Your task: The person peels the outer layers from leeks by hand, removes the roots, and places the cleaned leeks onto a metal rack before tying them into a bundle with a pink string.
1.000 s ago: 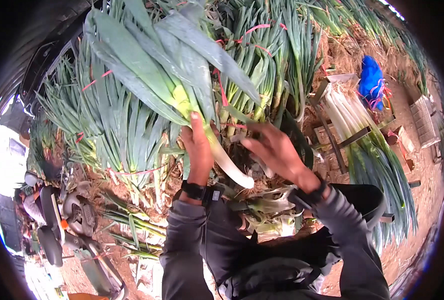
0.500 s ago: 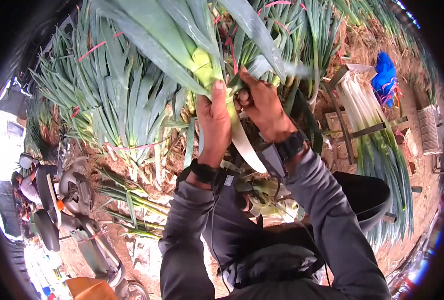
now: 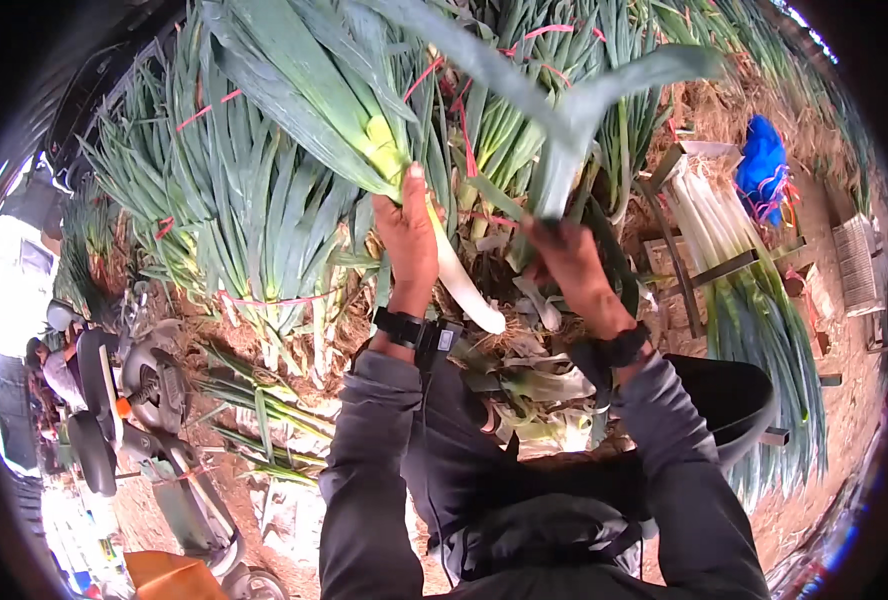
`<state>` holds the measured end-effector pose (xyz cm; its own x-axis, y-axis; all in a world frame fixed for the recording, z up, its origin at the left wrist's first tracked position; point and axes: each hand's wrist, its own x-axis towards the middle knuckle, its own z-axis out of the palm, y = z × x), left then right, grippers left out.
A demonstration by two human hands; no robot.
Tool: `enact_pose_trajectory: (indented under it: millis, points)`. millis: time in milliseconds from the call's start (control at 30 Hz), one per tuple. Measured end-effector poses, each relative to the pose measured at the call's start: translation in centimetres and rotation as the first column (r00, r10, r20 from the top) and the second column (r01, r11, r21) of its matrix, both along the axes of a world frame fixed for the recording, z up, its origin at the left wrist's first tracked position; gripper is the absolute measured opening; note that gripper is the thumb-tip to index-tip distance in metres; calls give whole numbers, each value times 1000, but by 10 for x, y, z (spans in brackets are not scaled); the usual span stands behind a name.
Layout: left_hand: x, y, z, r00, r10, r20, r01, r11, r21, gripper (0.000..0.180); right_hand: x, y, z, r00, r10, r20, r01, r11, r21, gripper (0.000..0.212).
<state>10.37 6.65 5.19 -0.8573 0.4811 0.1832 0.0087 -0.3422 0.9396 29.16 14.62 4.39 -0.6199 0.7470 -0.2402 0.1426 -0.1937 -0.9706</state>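
Observation:
My left hand (image 3: 407,245) is closed round a leek (image 3: 452,265), thumb along the stalk. Its green leaves fan up and away to the left; the white stalk and rooty end point down toward me. To the right, my right hand (image 3: 579,268) grips a stripped leek leaf (image 3: 562,165), apart from the stalk. Motion smears the fingers and the leaf, whose long green blade spreads upward. Beyond both hands stand bundles of leeks (image 3: 264,190) with pink ties. Discarded leaves (image 3: 554,385) lie near my legs.
On the right, a metal rack (image 3: 679,250) holds cleaned leeks (image 3: 709,215) with white stalks. Behind it is a blue plastic heap (image 3: 762,170). Loose leeks (image 3: 274,405) lie on the ground at left. A motorcycle (image 3: 154,440) and a seated person (image 3: 59,375) are farther left.
My right hand has pulled away from the stalk to the right, taking a leaf with it. My left hand has shifted slightly left and down, still holding the leek.

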Motion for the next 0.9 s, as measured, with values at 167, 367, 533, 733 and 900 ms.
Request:
enact_pose_trajectory:
  millis: [167, 367, 533, 733, 900]
  points:
    - [21, 0, 4, 959, 21, -284, -36, 998, -47, 41, 4, -19, -20, 984, -75, 162, -67, 685, 725, 52]
    - [27, 6, -41, 962, -161, -221, 179, 982, 65, 65, -88, -33, 73, 980, -192, -48, 121, 389, 913, 59]
    - [32, 16, -30, 841, -62, -537, 9, 995, -102, 73, -93, 0, 66, 967, -245, -67, 169, 423, 890, 44]
    - [21, 15, -5, 902, -432, 4, 430, 897, 103, 46, -72, 17, 62, 998, -7, 56, -37, 662, 748, 44]
    - [23, 10, 1, 900, -421, 114, 406, 904, 130, 44, -78, 33, 36, 963, -68, -260, 140, 954, 266, 38]
